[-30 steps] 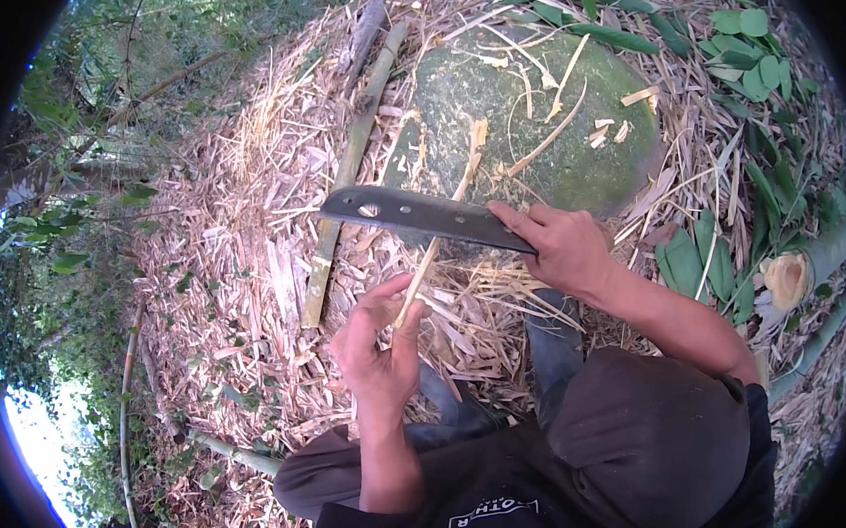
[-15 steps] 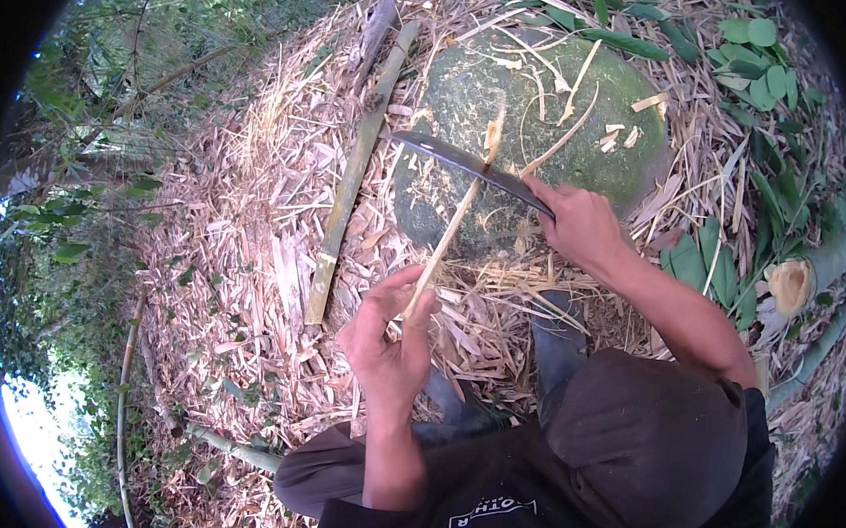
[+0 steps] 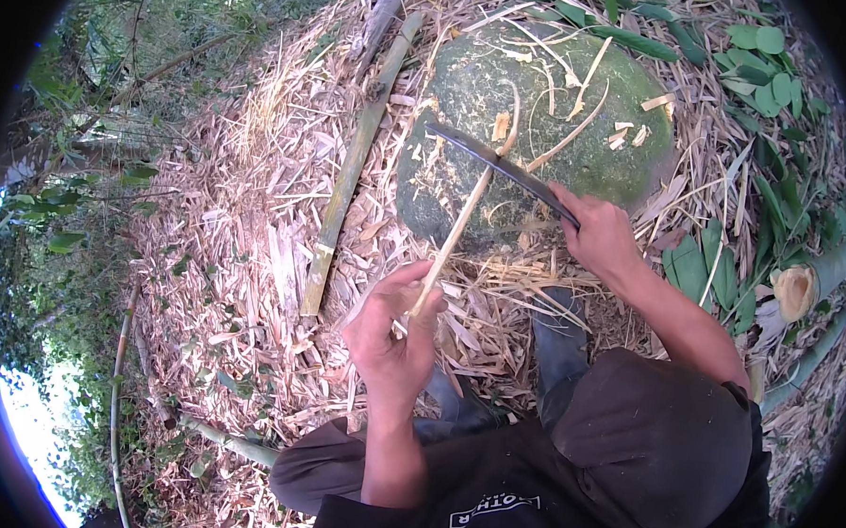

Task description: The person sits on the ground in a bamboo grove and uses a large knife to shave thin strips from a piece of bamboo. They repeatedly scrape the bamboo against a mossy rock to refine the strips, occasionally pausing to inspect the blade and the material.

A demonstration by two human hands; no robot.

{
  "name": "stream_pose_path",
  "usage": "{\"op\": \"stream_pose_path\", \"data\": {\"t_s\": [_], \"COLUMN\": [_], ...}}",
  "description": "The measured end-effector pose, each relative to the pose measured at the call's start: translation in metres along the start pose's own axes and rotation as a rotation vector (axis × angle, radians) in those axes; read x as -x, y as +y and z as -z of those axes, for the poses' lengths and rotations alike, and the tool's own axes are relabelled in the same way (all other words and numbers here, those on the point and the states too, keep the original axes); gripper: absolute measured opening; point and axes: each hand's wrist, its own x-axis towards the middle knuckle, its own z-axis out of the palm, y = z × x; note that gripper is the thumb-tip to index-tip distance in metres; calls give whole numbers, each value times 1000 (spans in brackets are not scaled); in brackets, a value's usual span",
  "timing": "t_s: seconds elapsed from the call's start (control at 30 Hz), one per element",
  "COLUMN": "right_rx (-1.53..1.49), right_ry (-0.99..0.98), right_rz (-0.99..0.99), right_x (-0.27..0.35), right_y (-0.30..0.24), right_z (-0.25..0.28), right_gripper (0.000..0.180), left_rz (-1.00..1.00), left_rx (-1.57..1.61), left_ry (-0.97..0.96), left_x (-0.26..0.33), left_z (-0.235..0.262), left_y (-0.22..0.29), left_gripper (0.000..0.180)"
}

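My left hand [image 3: 396, 331] is closed in a pinch around the near end of a pale bamboo strip [image 3: 455, 230], which slants up to the right over the mossy boulder [image 3: 596, 83]. In my right hand [image 3: 605, 236] is the handle of a long dark-bladed knife [image 3: 489, 158], its blade pointing up and left. Across the strip's far part lies the blade, touching it. Beyond the blade a thin curled shaving [image 3: 516, 108] stands up from the strip. The handle itself is mostly hidden in my fist.
Several pale shavings and chips [image 3: 622, 136] lie on the boulder. Left of it rests a long green-brown bamboo pole [image 3: 356, 167] on ground littered with dry wood scraps [image 3: 264, 219]. My grey boots [image 3: 560, 336] are close below the boulder. Green leaves [image 3: 775, 204] spread at right.
My right hand and the knife have shifted a little right and down, drawing the blade along the strip. The thin shaving beyond the blade now curls up. My left hand stays nearly in place.
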Motion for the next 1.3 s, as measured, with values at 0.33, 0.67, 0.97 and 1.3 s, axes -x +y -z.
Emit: {"op": "stream_pose_path", "data": {"t_s": [0.33, 0.67, 0.97, 1.3], "right_rx": [32, 31, 2, -378], "right_ry": [-26, -19, -46, -57], "right_rz": [-63, 54, 1, 403], "right_x": [3, 25, 17, 20], "right_y": [-10, -26, -34, -57], "right_z": [6, 21, 21, 47], "right_gripper": [56, 53, 53, 70], "left_rz": [-106, -82, -64, -138], "left_rx": [-35, 26, -19, -62], "left_ry": [-9, -13, -39, -48], "left_x": [-2, -2, 4, 0], "left_z": [-1, -10, -6, -5], "left_y": [-3, 0, -3, 1], "left_gripper": [15, 14, 11, 18]}}
